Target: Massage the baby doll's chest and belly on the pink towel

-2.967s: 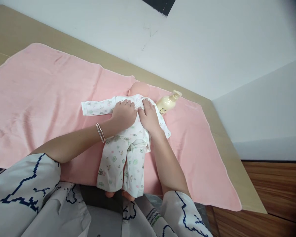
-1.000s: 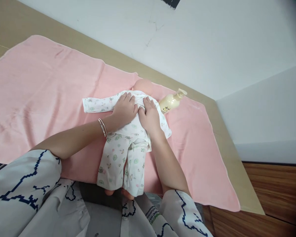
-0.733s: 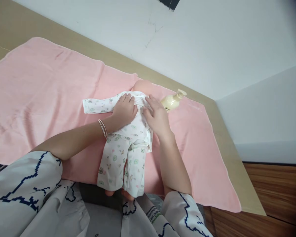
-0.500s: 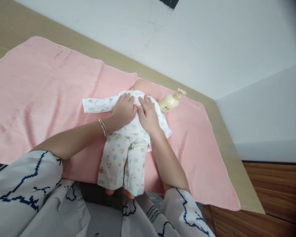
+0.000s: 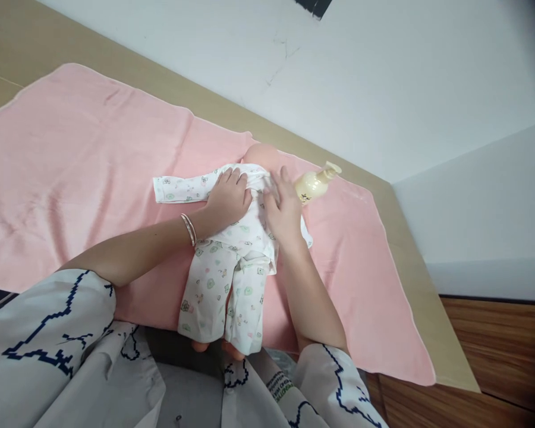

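Note:
A baby doll (image 5: 262, 156) lies face down, its bald head at the far end and its feet toward me. It wears a white patterned top (image 5: 249, 229) and matching pants (image 5: 207, 291). My left hand (image 5: 229, 199) rests flat on the left of the doll's upper back, fingers stretched out. Over the doll's right shoulder area is my right hand (image 5: 285, 211), fingers apart and slightly blurred; it appears lifted off the cloth. A pale yellow pump bottle (image 5: 312, 185) is just right of that hand, its lower part hidden behind my fingers.
A pink blanket (image 5: 116, 148) lies under the doll on a tan table (image 5: 410, 249). A white wall (image 5: 361, 89) runs along the far side. Wooden flooring (image 5: 494, 339) shows at the lower right.
My right hand has shifted right and risen from the doll's back, away from my left hand. The left hand stays on the back. The view has moved slightly.

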`<state>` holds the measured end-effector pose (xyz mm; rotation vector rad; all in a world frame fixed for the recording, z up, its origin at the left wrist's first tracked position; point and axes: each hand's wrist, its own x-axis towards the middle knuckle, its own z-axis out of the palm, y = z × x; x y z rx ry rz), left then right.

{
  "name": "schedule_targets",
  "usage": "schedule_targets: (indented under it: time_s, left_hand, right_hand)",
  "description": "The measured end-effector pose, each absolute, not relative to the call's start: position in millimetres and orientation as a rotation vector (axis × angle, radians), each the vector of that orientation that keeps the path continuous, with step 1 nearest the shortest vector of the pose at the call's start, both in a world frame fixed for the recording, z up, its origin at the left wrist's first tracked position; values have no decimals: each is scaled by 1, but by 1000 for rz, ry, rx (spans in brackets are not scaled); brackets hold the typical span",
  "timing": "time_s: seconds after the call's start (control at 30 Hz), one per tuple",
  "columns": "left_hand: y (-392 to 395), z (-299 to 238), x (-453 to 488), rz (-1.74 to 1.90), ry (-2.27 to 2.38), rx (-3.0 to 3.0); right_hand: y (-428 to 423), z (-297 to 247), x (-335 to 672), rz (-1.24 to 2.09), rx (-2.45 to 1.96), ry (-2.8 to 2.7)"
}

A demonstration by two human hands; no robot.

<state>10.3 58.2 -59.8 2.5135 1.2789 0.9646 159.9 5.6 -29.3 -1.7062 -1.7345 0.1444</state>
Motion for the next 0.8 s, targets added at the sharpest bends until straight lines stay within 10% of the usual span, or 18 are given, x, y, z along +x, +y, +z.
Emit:
schedule_targets:
  time_s: [0.8]
  left_hand:
    - [54,-32,10,880,1395,2502]
  right_hand:
    - [4,-10,146,185,-1847,-1862]
